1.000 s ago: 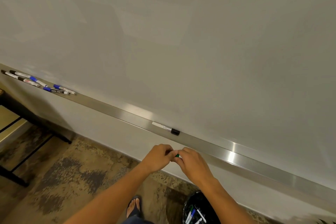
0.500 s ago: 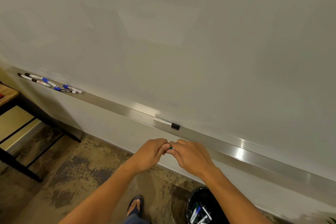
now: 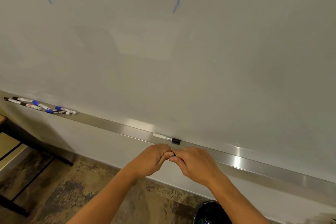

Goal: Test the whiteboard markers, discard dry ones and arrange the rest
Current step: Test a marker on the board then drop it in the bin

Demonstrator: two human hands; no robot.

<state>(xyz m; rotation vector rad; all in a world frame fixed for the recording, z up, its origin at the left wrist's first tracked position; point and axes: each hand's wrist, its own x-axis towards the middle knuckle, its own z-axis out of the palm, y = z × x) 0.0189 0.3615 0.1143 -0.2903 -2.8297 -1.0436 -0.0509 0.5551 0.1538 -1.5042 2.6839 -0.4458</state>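
My left hand [image 3: 153, 158] and my right hand [image 3: 195, 162] meet in front of the metal marker ledge [image 3: 254, 166], both curled round a green marker [image 3: 174, 155] of which only a sliver shows between the fingertips. A white marker with a black cap [image 3: 166, 138] lies on the ledge just above my hands. Several black and blue markers [image 3: 40, 106] lie in a loose group at the ledge's far left end. The whiteboard [image 3: 181, 60] carries blue and black squiggles along its top.
A black bin [image 3: 211, 213] lined with a shiny bag stands on the floor under my right forearm, with discarded markers inside. A dark-framed table [image 3: 11, 132] stands at the left edge. The floor is mottled brown carpet.
The view has tilted upward, bringing the test squiggles at the top of the board into sight. My hands stay together on the green marker and have barely moved.
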